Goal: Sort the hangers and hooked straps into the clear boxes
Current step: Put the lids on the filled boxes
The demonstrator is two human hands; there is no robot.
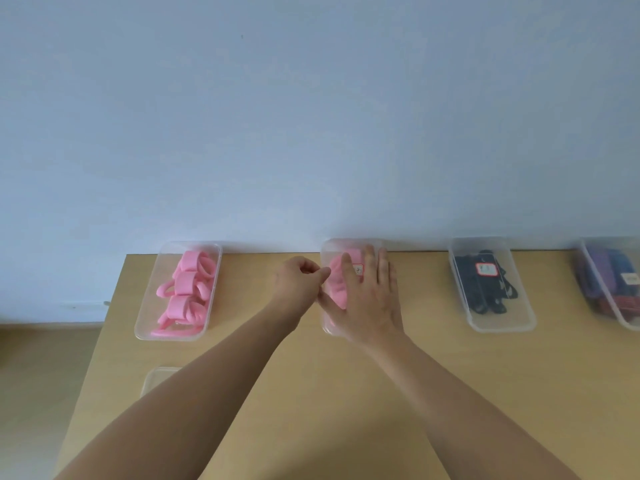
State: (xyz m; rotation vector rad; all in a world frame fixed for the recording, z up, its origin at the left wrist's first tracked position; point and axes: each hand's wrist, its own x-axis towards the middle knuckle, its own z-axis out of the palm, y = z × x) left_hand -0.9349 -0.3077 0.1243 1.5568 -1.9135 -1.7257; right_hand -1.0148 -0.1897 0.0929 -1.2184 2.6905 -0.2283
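Centre frame: right hand (367, 299) lies flat, fingers straight, on top of middle box (343, 243) holding pink pieces (337, 289). Left hand (299, 282) at that box's left edge, fingers curled; grip on rim cannot be told. Left box (142, 332): pink hangers (188, 289). Right box (498, 325): black straps (485, 292). Far-right box (620, 317): purple straps (602, 271). All in a row on table (346, 393).

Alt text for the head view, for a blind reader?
A person's right hand lies flat on a clear box of pink items; the left hand curls at its edge. A second box of pink straps sits left on the wooden table.
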